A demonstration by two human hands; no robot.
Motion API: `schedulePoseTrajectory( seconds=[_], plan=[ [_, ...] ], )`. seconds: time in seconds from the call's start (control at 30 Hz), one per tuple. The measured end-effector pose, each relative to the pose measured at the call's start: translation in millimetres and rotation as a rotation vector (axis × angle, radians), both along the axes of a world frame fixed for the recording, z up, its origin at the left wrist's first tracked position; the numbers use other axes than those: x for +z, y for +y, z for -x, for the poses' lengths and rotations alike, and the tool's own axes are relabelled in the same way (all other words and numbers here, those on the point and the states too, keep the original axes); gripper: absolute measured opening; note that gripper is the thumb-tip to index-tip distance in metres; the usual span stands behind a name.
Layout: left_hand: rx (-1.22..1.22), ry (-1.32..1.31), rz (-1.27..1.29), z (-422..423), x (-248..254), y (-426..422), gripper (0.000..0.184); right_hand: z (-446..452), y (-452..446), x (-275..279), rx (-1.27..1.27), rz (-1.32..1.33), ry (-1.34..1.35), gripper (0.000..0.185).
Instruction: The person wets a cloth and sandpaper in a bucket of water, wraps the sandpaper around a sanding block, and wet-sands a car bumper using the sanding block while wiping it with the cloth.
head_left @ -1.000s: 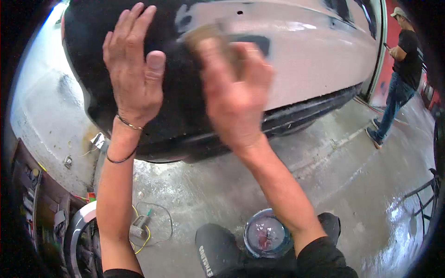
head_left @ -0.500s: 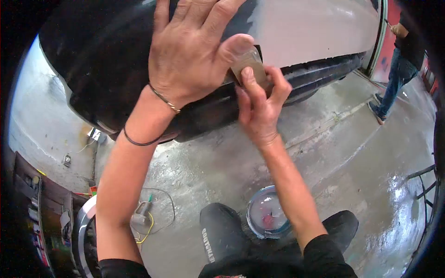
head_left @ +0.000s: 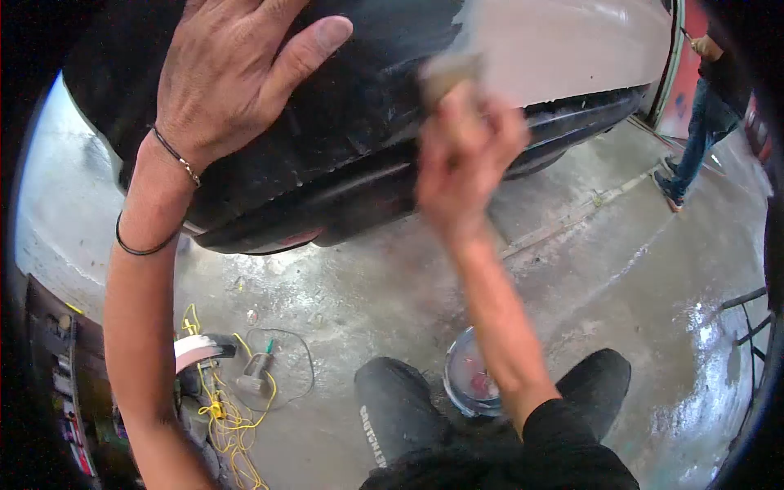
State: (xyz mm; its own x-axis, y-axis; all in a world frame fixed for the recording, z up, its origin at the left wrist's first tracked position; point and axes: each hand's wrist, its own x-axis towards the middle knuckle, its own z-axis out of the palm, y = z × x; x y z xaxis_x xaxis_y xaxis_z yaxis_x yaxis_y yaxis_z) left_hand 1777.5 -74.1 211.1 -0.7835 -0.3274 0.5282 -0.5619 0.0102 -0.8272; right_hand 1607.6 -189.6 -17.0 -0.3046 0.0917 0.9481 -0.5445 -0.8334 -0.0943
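My left hand lies on the black car body panel, thumb stretched out and holding nothing. The far fingertips run past the top of the view. My right hand, blurred by motion, grips a small tan-grey sanding block between thumb and fingers. That block is against the panel, close to where the black surface meets a pale pinkish-grey area. Below it runs a dark bumper edge.
A bucket of cloudy water stands on the wet concrete floor between my knees. To the left lie a power tool and tangled yellow cord, near a cluttered shelf. Another person stands at the right.
My left hand has moved left across the black panel, away from my right hand. My right hand has shifted the sanding block up and slightly right, towards the pale area.
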Motion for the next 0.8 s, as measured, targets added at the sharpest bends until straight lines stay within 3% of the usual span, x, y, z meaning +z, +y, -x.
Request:
schedulePoseTrajectory(
  seconds=[0.03,0.1,0.17,0.23,0.3,0.37,0.43,0.47,0.5,0.57,0.63,0.7,0.77,0.8],
  plan=[
    [0.007,0.026,-0.007,0,-1,-2,0.059,24,-14,31,-0.138,-0.095,-0.037,0.044],
    [-0.038,0.043,0.016,-1,-3,-11,0.061,72,-45,94,-0.144,-0.017,-0.099,0.043],
    [0.005,0.078,-0.011,1,-4,-8,0.062,72,-49,101,-0.143,-0.019,-0.173,0.043],
    [0.174,0.143,-0.116,13,0,10,0.062,11,-25,58,-0.145,-0.078,-0.301,0.039],
    [0.042,0.065,-0.087,9,4,7,0.054,-40,23,12,-0.049,-0.064,-0.185,0.04],
    [-0.028,0.024,-0.089,4,5,6,0.051,-20,26,-11,0.038,-0.061,0.062,0.059],
    [-0.042,0.018,-0.097,4,8,7,0.051,43,-19,-3,-0.172,-0.077,0.019,0.049],
    [-0.024,0.027,-0.089,8,6,7,0.051,79,-42,11,-0.205,-0.128,-0.091,0.043],
    [-0.011,0.04,-0.08,9,5,6,0.051,118,-77,19,-0.082,-0.264,-0.262,0.042],
    [0.014,0.057,-0.074,9,3,6,0.051,192,-139,31,-0.042,-0.442,-0.457,0.049],
    [0.011,0.074,-0.073,11,3,6,0.051,186,-132,53,0.201,-0.47,-0.597,0.049],
    [0.012,0.085,-0.077,11,3,8,0.051,121,-78,65,-0.042,-0.408,-0.48,0.048],
    [0.027,0.075,-0.072,9,3,8,0.05,53,-14,59,-0.206,-0.295,-0.187,0.047],
    [0.043,0.077,-0.078,10,3,11,0.05,36,3,55,-0.116,-0.206,-0.11,0.047]
  ],
)
